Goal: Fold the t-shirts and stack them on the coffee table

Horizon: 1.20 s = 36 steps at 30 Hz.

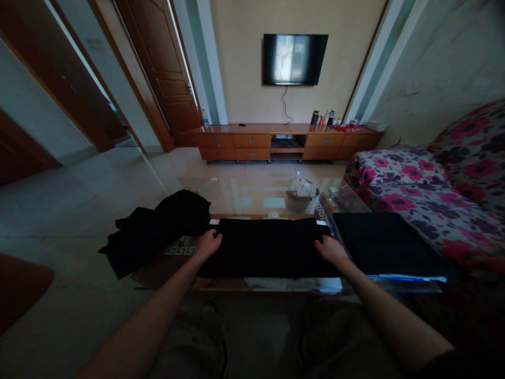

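A black cloth [268,250], folded into a wide flat rectangle, lies on the glass coffee table [244,187] in front of me. My left hand [209,245] grips its left edge with curled fingers. At the opposite edge, my right hand [330,249] is closed on the same cloth. White strips [321,223] peek out at both upper corners, seemingly of something flat under or inside the cloth. To the left sits a crumpled heap of black fabric [158,226]. On the right, a flat black folded piece [389,245] rests above a blue-and-white edge.
A floral sofa [418,179] stands close on the right. Through or on the glass show a basket [300,200] and a small glass jar [332,192]. Beyond are a wooden TV cabinet [252,141] with bottles, a wall television [295,59] and a brown door [161,68].
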{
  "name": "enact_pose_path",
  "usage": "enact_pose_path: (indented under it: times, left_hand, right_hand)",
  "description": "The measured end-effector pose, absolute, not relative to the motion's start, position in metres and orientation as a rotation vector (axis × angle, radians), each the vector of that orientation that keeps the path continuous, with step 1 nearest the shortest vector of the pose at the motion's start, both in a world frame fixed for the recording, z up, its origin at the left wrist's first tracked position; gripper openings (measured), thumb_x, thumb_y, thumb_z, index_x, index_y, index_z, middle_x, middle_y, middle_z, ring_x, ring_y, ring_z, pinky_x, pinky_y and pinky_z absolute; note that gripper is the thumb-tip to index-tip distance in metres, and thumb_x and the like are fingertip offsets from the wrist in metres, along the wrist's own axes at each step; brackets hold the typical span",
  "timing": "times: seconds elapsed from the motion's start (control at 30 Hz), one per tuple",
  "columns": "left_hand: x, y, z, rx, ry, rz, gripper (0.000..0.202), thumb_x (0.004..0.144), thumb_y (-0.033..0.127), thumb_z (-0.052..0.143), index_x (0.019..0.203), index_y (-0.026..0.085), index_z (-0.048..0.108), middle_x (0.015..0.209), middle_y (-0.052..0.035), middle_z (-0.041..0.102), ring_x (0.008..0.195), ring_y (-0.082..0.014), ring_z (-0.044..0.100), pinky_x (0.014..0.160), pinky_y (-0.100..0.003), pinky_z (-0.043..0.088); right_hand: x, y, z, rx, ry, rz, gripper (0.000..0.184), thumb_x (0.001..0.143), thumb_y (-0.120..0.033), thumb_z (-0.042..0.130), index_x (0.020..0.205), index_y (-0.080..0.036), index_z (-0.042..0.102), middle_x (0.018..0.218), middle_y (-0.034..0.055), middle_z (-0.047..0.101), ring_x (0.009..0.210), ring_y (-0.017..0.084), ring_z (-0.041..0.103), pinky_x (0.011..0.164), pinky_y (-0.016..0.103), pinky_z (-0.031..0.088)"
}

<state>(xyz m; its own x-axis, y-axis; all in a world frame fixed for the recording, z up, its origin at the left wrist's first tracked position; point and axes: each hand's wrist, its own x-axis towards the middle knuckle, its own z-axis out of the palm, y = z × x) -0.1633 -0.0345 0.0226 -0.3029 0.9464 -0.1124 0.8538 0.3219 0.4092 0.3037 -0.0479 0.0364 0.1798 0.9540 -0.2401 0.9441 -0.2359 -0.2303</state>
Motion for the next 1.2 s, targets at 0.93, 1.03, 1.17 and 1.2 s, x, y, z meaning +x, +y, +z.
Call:
enact_pose_path:
  times: [0.93, 1.03, 1.17, 1.2]
  left_hand:
    - [-0.097, -0.048, 0.04, 2.517, 2.007, 0.418, 0.054, 0.101, 0.041, 0.035, 0.146, 0.014, 0.045, 0.154, -0.0188, 0.042, 0.143, -0.0325, 0.038, 0.117, -0.046, 0.031]
    - [-0.084, -0.04, 0.028, 2.563, 1.867, 0.417, 0.059, 0.1, 0.046, 0.037, 0.154, 0.021, 0.038, 0.164, -0.0108, 0.031, 0.153, -0.0286, 0.022, 0.124, -0.044, 0.019]
    - [-0.088, -0.029, 0.011, 2.432, 1.892, 0.352, 0.069, 0.096, 0.057, 0.044, 0.157, 0.027, 0.034, 0.165, -0.0095, 0.029, 0.154, -0.0317, 0.02, 0.124, -0.051, 0.015]
    - [-0.089, -0.026, 0.009, 2.407, 1.904, 0.335, 0.07, 0.094, 0.06, 0.046, 0.156, 0.027, 0.036, 0.165, -0.0102, 0.031, 0.153, -0.0329, 0.022, 0.123, -0.053, 0.016]
  right_hand:
    - [0.251, -0.048, 0.048, -1.99, -2.111, -0.009, 0.055, 0.101, -0.045, 0.041, 0.149, -0.019, 0.04, 0.151, 0.0214, 0.043, 0.142, 0.037, 0.037, 0.109, 0.053, 0.039]
    - [0.236, -0.036, 0.037, -1.777, -2.348, 0.05, 0.058, 0.101, -0.047, 0.04, 0.157, -0.03, 0.033, 0.167, 0.0079, 0.023, 0.152, 0.034, 0.019, 0.118, 0.052, 0.027]
    - [0.232, -0.028, 0.022, -1.873, -2.419, 0.157, 0.071, 0.096, -0.064, 0.043, 0.16, -0.04, 0.024, 0.171, 0.0015, 0.007, 0.153, 0.042, 0.009, 0.118, 0.066, 0.014]
    - [0.231, -0.026, 0.021, -1.9, -2.415, 0.168, 0.075, 0.093, -0.068, 0.046, 0.16, -0.04, 0.026, 0.171, 0.0026, 0.009, 0.152, 0.044, 0.011, 0.116, 0.069, 0.013]
